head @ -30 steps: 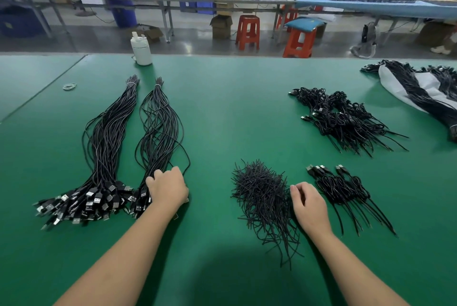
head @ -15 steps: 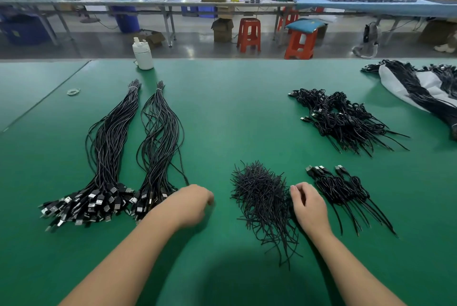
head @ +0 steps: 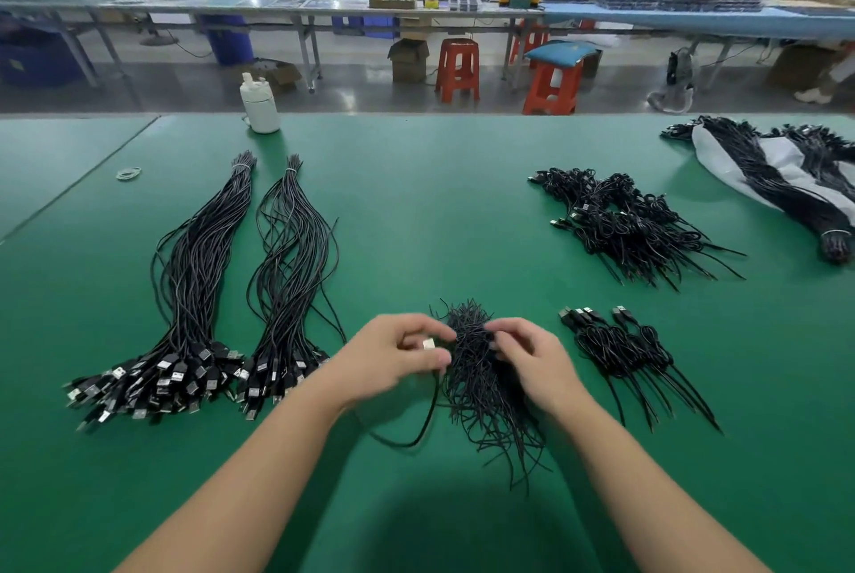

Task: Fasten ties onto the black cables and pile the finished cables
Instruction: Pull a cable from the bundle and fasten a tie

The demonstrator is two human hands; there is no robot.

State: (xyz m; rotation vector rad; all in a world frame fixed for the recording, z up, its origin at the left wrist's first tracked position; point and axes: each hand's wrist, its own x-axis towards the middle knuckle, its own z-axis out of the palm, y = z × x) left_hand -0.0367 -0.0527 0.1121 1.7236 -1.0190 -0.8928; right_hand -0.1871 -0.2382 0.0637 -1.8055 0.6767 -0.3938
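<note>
Black cable (head: pixel 428 406), newly drawn from lower-left bundle (head: pixel 282 318), plug pinched in left hand (head: pixel 393 357); right hand (head: pixel 532 355) plucking from ties (head: pixel 481 369); tying imminent.

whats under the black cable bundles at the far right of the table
A pale plastic sheet or bag lies under the banded cable bundles, spread on the green table. The cables cover its middle, so anything beneath them there cannot be seen.

Even overhead light is illuminating the scene brightly. A soft shadow is falling just below the left hand (head: pixel 398 355) and right hand (head: pixel 527 357), both motion-blurred. Wide-angle distortion is bending the edges; background is showing floor glare.
</note>
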